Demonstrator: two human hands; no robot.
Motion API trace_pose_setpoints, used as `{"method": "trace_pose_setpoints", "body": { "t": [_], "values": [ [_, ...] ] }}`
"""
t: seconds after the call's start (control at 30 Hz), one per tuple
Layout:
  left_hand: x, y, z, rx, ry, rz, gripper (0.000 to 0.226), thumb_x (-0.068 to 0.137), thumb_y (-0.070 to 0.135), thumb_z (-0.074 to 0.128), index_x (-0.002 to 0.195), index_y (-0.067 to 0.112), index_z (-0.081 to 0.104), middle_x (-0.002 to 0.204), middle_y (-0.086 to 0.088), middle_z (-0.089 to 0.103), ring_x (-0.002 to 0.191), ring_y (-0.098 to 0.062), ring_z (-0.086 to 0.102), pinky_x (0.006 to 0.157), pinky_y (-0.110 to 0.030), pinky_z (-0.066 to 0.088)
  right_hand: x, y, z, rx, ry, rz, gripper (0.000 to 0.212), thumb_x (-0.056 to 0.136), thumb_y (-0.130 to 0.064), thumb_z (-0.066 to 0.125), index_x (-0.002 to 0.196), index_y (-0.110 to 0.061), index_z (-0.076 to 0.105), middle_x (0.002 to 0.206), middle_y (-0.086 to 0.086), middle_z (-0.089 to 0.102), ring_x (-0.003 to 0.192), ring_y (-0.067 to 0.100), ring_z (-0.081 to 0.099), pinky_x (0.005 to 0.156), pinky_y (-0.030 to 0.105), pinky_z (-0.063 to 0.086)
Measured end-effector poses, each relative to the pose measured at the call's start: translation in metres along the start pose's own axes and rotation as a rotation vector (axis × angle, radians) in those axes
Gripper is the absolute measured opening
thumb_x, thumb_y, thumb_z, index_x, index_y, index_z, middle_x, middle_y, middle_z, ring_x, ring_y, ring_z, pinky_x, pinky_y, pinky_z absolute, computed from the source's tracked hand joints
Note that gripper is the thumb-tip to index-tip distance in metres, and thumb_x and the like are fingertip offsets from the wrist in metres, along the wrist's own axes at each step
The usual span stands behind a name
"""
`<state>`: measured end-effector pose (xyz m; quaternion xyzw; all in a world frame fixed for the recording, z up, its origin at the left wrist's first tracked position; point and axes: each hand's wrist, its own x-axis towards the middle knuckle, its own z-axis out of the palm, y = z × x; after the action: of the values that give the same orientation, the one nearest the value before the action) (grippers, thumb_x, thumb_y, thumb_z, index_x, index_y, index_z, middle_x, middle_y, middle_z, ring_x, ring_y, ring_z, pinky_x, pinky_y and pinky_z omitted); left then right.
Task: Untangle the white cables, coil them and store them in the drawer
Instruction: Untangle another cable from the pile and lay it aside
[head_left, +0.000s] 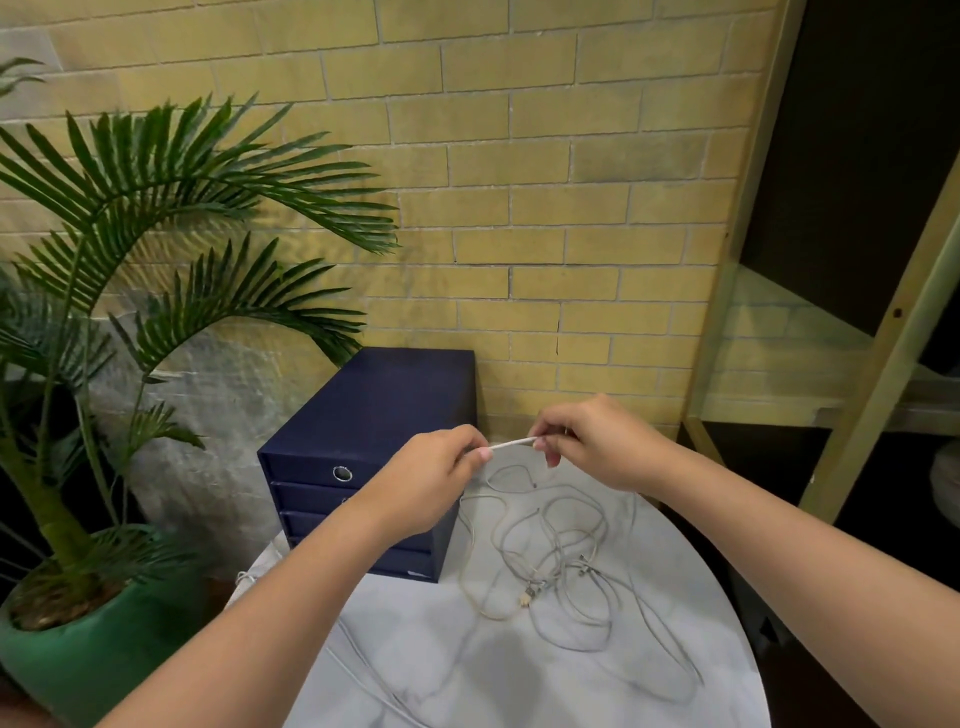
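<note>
A loose tangle of white cables (558, 564) lies on the round marble table (447, 660), its loops overlapping and plugs showing near the middle. Both hands are raised above the pile's far edge. My left hand (441, 467) and my right hand (587, 441) each pinch one end of a short straight stretch of white cable (511, 443) held taut between them. A dark blue drawer unit (363, 457) stands at the table's back left, all its drawers closed; my left forearm hides part of its front.
A potted palm in a green pot (78, 649) stands left of the table, its fronds reaching over the drawer unit. A brick wall is behind. A wooden shelf frame (857, 364) rises at right. Another white cable (363, 670) trails off the table's left front edge.
</note>
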<state>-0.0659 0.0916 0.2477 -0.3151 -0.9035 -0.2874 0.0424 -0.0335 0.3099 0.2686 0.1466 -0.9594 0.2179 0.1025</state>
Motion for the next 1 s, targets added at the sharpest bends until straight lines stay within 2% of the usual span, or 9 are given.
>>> {"method": "trace_pose_setpoints", "body": {
  "t": [0.1,0.2,0.27,0.4,0.53,0.63,0.77,0.87,1.0],
  "values": [
    [0.002,0.006,0.006,0.099,0.094,-0.002,0.028,0.102,0.035,0.037,0.093,0.023,0.061,0.062,0.009,0.047,0.057,-0.006,0.044,0.050,-0.022,0.027,0.001,-0.009,0.002,0.008,0.013,-0.039,0.010,0.092,-0.023,0.058,0.091,-0.022,0.068,0.072,-0.011,0.068,0.060,-0.005,0.054,0.052,0.013,0.036],
    [0.005,0.006,0.008,0.149,0.180,-0.068,0.033,0.102,0.040,0.035,0.089,0.023,0.060,0.057,0.005,0.049,0.056,-0.012,0.047,0.053,-0.034,0.036,-0.001,-0.017,0.004,-0.022,0.032,-0.088,0.010,0.092,-0.026,0.057,0.091,-0.023,0.068,0.071,-0.011,0.067,0.062,-0.006,0.054,0.052,0.011,0.034],
    [0.006,0.005,0.008,0.142,0.200,-0.061,0.034,0.102,0.041,0.035,0.089,0.023,0.060,0.060,0.005,0.052,0.059,-0.015,0.050,0.054,-0.035,0.039,-0.001,-0.020,0.004,-0.044,0.049,-0.099,0.012,0.093,-0.026,0.056,0.091,-0.023,0.068,0.072,-0.010,0.067,0.062,-0.004,0.054,0.051,0.013,0.034],
    [0.000,-0.014,-0.002,0.079,0.142,-0.079,0.031,0.099,0.045,0.040,0.087,0.027,0.063,0.067,0.007,0.058,0.064,-0.009,0.053,0.056,-0.031,0.039,-0.007,-0.007,-0.002,-0.109,0.032,0.002,0.012,0.094,-0.032,0.054,0.088,-0.028,0.064,0.071,-0.012,0.065,0.055,0.002,0.051,0.050,0.018,0.034],
    [-0.014,-0.047,-0.013,0.054,0.093,-0.132,0.029,0.101,0.038,0.038,0.088,0.029,0.062,0.083,0.010,0.064,0.079,-0.007,0.057,0.071,-0.030,0.047,-0.018,0.023,-0.009,-0.171,0.030,0.159,0.017,0.095,-0.036,0.051,0.084,-0.025,0.059,0.066,-0.008,0.061,0.061,0.007,0.053,0.054,0.029,0.041],
    [-0.019,-0.051,-0.011,0.167,0.149,-0.165,0.029,0.102,0.037,0.035,0.087,0.030,0.059,0.069,0.005,0.061,0.065,-0.012,0.055,0.057,-0.031,0.041,-0.020,0.031,-0.005,-0.183,0.126,0.209,0.022,0.094,-0.037,0.051,0.083,-0.020,0.060,0.063,-0.004,0.058,0.061,0.016,0.053,0.056,0.036,0.043],
    [-0.018,-0.045,-0.004,0.139,0.257,-0.203,0.030,0.103,0.036,0.031,0.089,0.027,0.057,0.057,0.004,0.051,0.055,-0.012,0.049,0.048,-0.029,0.031,-0.011,0.022,-0.001,-0.111,0.279,0.232,0.020,0.096,-0.035,0.050,0.080,-0.024,0.055,0.058,-0.007,0.052,0.054,0.015,0.048,0.046,0.029,0.032],
    [-0.022,-0.050,0.000,0.146,0.157,-0.180,0.027,0.103,0.038,0.032,0.091,0.031,0.055,0.063,0.003,0.056,0.060,-0.015,0.053,0.054,-0.033,0.038,-0.010,0.023,-0.010,-0.077,0.259,0.220,0.022,0.094,-0.037,0.053,0.076,-0.025,0.054,0.056,-0.005,0.050,0.052,0.015,0.045,0.048,0.029,0.032],
    [-0.024,-0.047,0.006,-0.072,-0.040,-0.176,0.020,0.097,0.050,0.043,0.092,0.034,0.053,0.076,0.001,0.063,0.072,-0.015,0.061,0.066,-0.037,0.051,-0.012,0.020,-0.018,-0.073,0.220,0.176,0.024,0.092,-0.038,0.055,0.074,-0.022,0.056,0.057,-0.003,0.054,0.052,0.016,0.045,0.050,0.032,0.035]
  ]
}}
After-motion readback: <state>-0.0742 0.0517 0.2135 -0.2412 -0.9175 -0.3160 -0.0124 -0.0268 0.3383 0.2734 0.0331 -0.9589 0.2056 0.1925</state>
